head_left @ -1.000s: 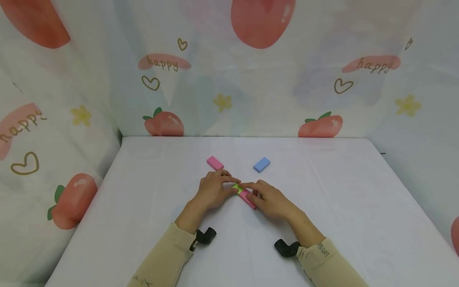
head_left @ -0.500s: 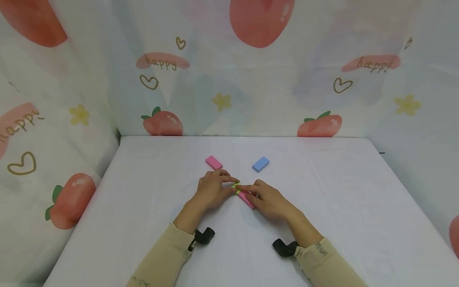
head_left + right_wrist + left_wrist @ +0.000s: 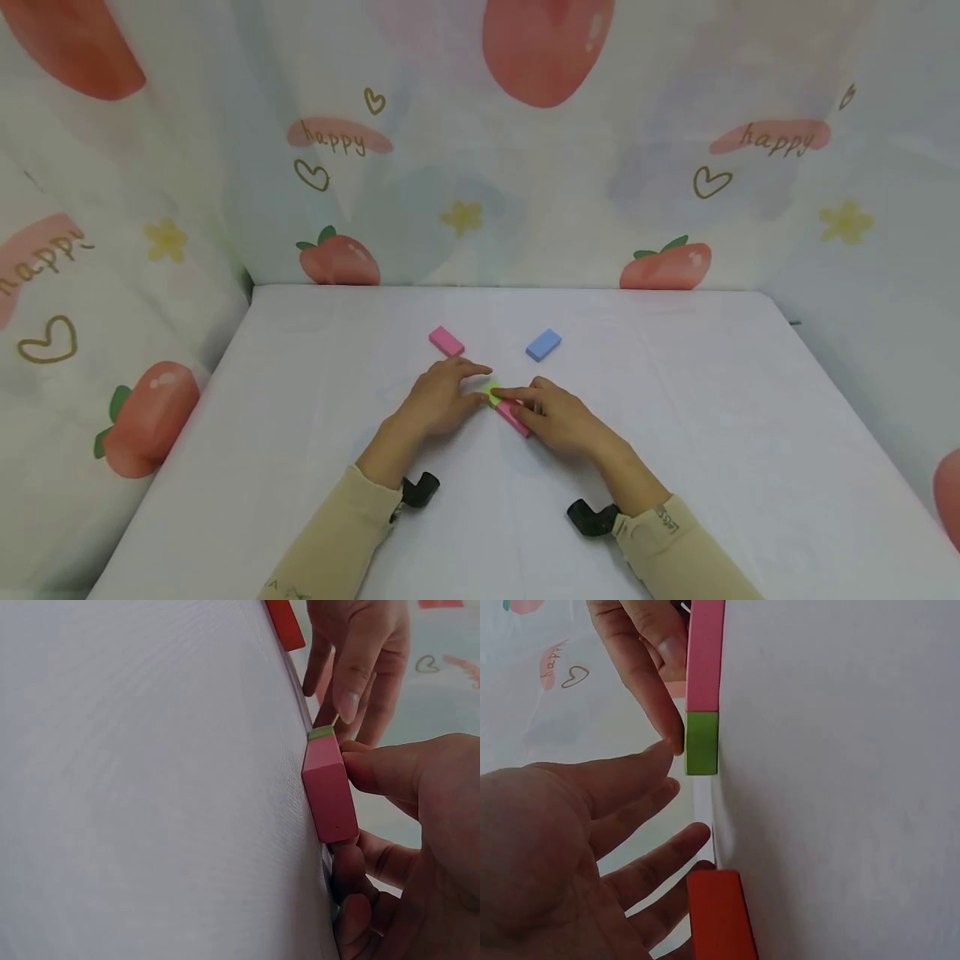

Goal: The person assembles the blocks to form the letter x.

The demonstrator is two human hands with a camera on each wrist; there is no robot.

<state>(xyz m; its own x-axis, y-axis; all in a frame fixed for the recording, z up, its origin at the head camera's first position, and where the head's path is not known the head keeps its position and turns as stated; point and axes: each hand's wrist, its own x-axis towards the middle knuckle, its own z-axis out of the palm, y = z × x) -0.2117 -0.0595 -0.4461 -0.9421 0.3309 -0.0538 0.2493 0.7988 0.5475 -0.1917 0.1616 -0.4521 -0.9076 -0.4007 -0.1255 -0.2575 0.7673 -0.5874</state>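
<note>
A green block (image 3: 702,744) lies end to end with a pink block (image 3: 705,660) on the table, forming one slanted row. My right hand (image 3: 566,421) holds the pink block between thumb and fingers, and its index finger stretches over to the green block. My left hand (image 3: 438,398) stands just left of the row with fingers apart, holding nothing. In the left wrist view its thumb is close to the green block and the right index fingertip. The right fingers partly cover both blocks in the head view.
Behind my left hand lies another block (image 3: 447,341), pink in the head view and orange-red (image 3: 720,915) in the left wrist view. A blue block (image 3: 543,344) lies farther right. The white table (image 3: 675,400) meets a patterned cloth wall (image 3: 540,200) at the back.
My left thumb and fingers have spread and drawn off the green block, slightly to the left. The right hand stays nearly in place on the row.
</note>
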